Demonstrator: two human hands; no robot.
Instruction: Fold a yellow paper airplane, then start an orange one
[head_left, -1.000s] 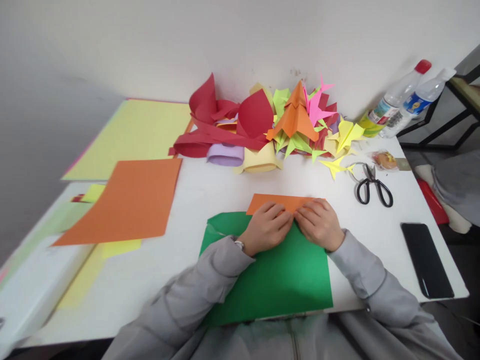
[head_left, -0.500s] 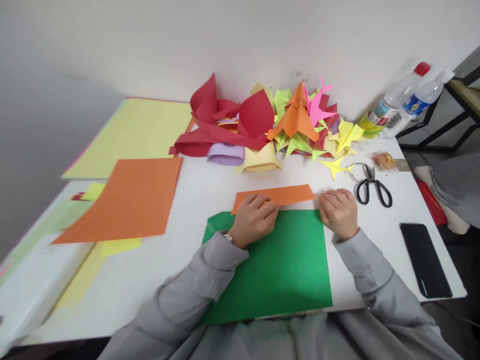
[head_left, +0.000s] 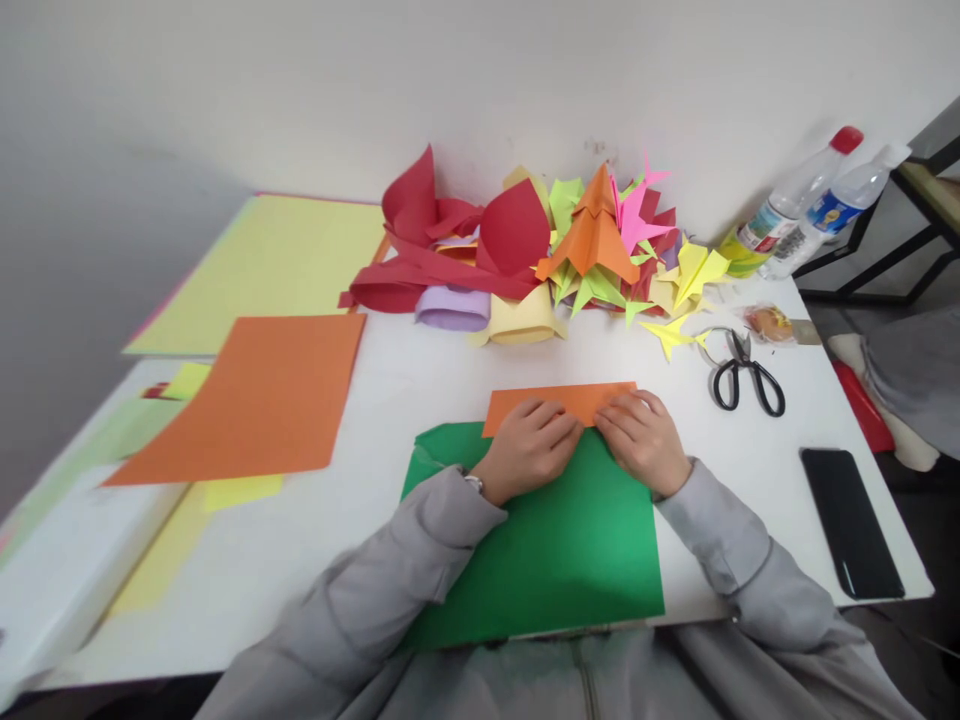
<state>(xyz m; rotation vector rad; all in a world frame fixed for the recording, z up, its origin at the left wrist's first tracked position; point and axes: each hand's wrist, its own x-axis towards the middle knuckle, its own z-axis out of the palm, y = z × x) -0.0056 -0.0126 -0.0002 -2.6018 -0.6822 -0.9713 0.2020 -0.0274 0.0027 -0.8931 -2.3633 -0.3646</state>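
Note:
A folded orange paper strip point(head_left: 562, 397) lies on the white table point(head_left: 420, 385), at the far edge of a green sheet point(head_left: 555, 560). My left hand point(head_left: 529, 447) rests on the strip's left half with its fingers curled and pressing down. My right hand point(head_left: 639, 441) presses the strip's right half, fingers bent and close together. The fingertips of both hands nearly meet over the middle of the strip. Both arms wear grey sleeves.
A heap of folded coloured paper shapes point(head_left: 540, 250) sits against the wall. Black scissors point(head_left: 742, 375) and a black phone point(head_left: 851, 520) lie to the right, two water bottles point(head_left: 806, 205) at the far right corner. A large orange sheet point(head_left: 255, 395) and yellow sheets point(head_left: 277, 270) lie left.
Half a second ago my hands were spread apart, the right one off the strip's right end; both have since come back together over the middle of the strip.

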